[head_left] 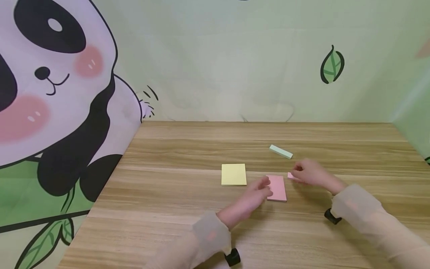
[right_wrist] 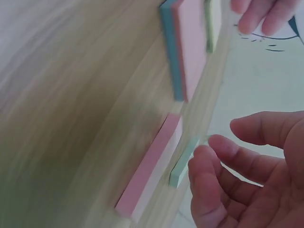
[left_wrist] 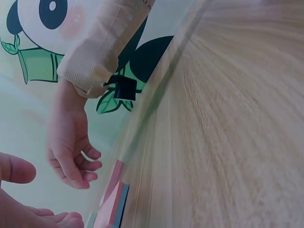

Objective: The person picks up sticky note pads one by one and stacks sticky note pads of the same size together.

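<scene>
My left hand (head_left: 252, 198) hovers with fingers spread at the left edge of a pink sticky note pad (head_left: 277, 188), overlapping it in the head view. In the right wrist view that pink pad (right_wrist: 191, 47) lies on a blue pad (right_wrist: 172, 52). My right hand (head_left: 310, 172) is over a narrow pink sticky note pad (head_left: 293, 178) and hides part of it. In the right wrist view, the fingers of my right hand (right_wrist: 247, 175) are loosely bent, apart from the narrow pink pad (right_wrist: 151, 168), and hold nothing.
A yellow square sticky note pad (head_left: 233, 174) lies left of the pink pad. Behind the right hand is a narrow pale green pad (head_left: 281, 151). The wood-grain table (head_left: 188, 145) meets a panda-print backdrop (head_left: 215, 74) at its far edge. Each wrist carries a small black device.
</scene>
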`<state>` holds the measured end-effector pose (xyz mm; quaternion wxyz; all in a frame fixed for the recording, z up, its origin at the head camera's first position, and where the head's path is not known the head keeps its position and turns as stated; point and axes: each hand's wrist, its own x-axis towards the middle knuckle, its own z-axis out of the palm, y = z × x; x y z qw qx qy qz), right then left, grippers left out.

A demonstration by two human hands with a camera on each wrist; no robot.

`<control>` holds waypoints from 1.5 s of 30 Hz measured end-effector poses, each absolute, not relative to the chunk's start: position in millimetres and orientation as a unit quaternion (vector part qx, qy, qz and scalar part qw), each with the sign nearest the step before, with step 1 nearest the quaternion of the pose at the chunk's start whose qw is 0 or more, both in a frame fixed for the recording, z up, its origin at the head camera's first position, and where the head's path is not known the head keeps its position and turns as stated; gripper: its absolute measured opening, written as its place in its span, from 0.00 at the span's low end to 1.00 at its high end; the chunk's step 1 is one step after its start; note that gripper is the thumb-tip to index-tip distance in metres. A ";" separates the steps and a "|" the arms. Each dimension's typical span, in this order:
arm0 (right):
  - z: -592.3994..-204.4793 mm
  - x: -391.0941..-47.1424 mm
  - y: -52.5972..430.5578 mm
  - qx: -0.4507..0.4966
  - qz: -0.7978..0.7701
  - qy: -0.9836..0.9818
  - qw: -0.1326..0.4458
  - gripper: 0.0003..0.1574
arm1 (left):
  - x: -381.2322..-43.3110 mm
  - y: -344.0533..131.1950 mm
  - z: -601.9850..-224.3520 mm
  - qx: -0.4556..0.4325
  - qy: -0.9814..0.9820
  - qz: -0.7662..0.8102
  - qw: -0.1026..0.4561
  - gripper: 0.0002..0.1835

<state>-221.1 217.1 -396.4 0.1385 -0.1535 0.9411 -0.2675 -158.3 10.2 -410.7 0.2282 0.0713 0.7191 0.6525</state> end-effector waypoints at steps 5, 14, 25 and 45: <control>-398.4 -223.2 221.3 -0.178 -0.218 0.956 0.086 0.08 | -155.4 14.5 -409.2 0.075 0.714 0.657 0.229 0.28; -406.8 -226.0 225.3 -0.207 -0.174 0.961 0.062 0.14 | -152.1 16.4 -408.2 0.065 0.710 0.658 0.244 0.26; -417.1 -232.8 229.1 -0.203 -0.202 0.955 0.082 0.08 | -150.6 31.5 -403.9 0.046 0.664 0.692 0.281 0.26; -420.9 -239.2 228.6 -0.188 -0.216 0.956 0.059 0.15 | -158.0 88.1 -418.0 -0.044 0.577 0.768 0.275 0.16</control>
